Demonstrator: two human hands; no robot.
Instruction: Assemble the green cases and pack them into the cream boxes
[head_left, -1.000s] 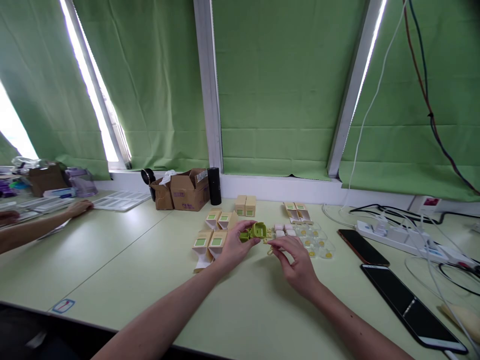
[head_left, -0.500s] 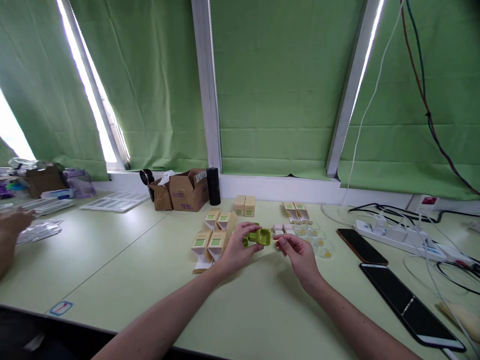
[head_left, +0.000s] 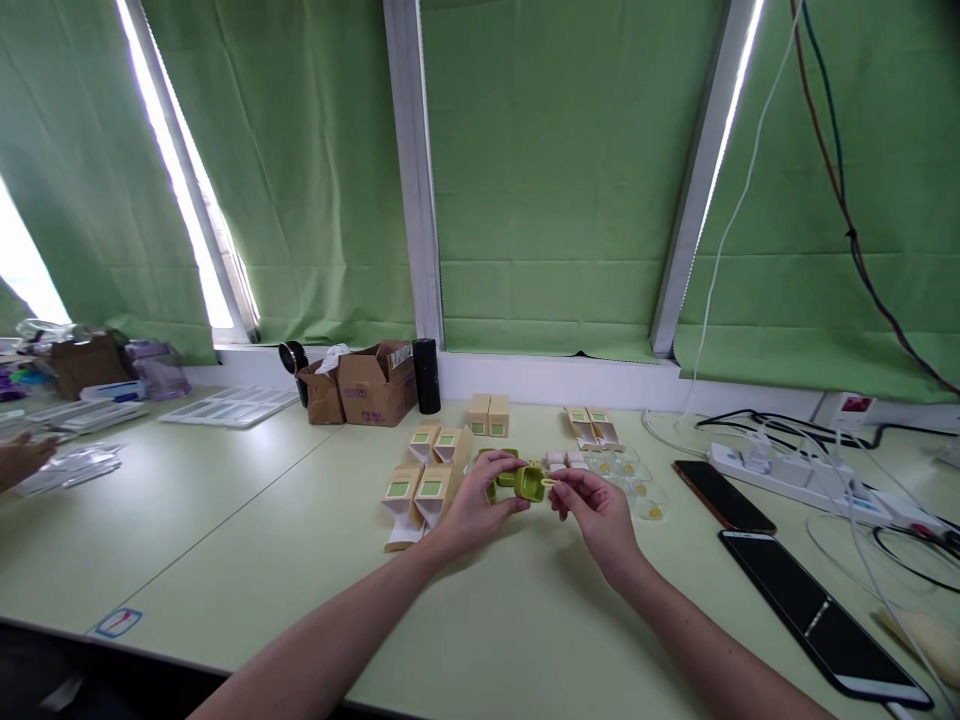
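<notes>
My left hand (head_left: 484, 497) grips a small olive-green plastic piece (head_left: 529, 484) with hollow, cup-like ends; its exact kind is unclear. Between thumb and fingers, my right hand (head_left: 592, 510) pinches a thin pale-yellow stick (head_left: 549, 482), whose tip reaches the green piece's right-hand cup. Just beyond the hands sit small pinkish-white blocks (head_left: 556, 459). Clear round plastic pieces with yellow spots (head_left: 649, 505) lie right of them. Left of my left hand stand several open cream cartons (head_left: 402, 490) with green labels.
Two closed cream cartons (head_left: 489, 414) and two opened ones (head_left: 592, 428) stand farther back. Brown cardboard boxes (head_left: 377, 382) and a black cylinder (head_left: 426, 375) are by the window. Phones (head_left: 821, 610) and a power strip (head_left: 795, 482) lie right. Another person's hand (head_left: 24, 458) is far left.
The pale-yellow stick has come up against the green piece, whose cup is tilted a little differently. The other person's hand has drawn back toward the left edge.
</notes>
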